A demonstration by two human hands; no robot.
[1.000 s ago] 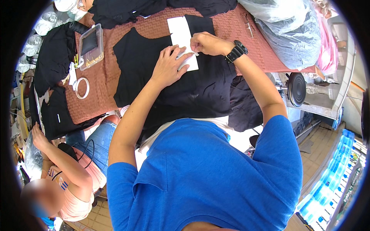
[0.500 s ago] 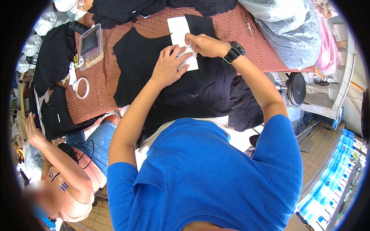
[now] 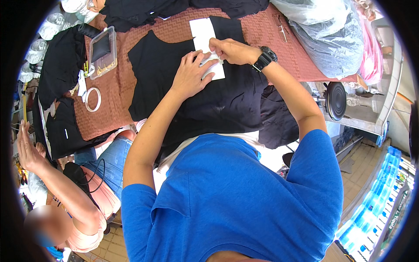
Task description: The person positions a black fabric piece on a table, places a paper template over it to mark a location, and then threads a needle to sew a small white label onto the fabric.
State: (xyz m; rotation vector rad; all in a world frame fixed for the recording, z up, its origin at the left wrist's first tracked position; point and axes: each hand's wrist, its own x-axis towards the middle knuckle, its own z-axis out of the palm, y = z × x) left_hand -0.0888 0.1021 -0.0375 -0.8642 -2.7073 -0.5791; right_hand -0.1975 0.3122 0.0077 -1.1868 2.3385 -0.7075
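A black cut garment piece [image 3: 159, 63] lies spread on the table in front of me. Across it rests a narrow white card strip [image 3: 202, 29], slanting slightly, with a small notch in its left edge. My left hand [image 3: 190, 77] presses on the strip's lower left part with its fingers spread. On the strip's right edge, my right hand [image 3: 235, 51] is closed with thumb and forefinger together. Whatever those fingers pinch is hidden or too small to make out. A black watch [image 3: 264, 59] circles my right wrist.
A reddish-brown patterned cloth [image 3: 118, 105] covers the table. To the left are a clear plastic box [image 3: 112, 46], a white ring [image 3: 98, 102] and black fabric [image 3: 61, 72]. Plastic-bagged goods [image 3: 329, 37] and scissors [image 3: 281, 29] lie at the far right. A co-worker [image 3: 87, 209] sits at lower left.
My hands and the card strip stay practically in place. The co-worker's raised hand has moved left and slightly upward.
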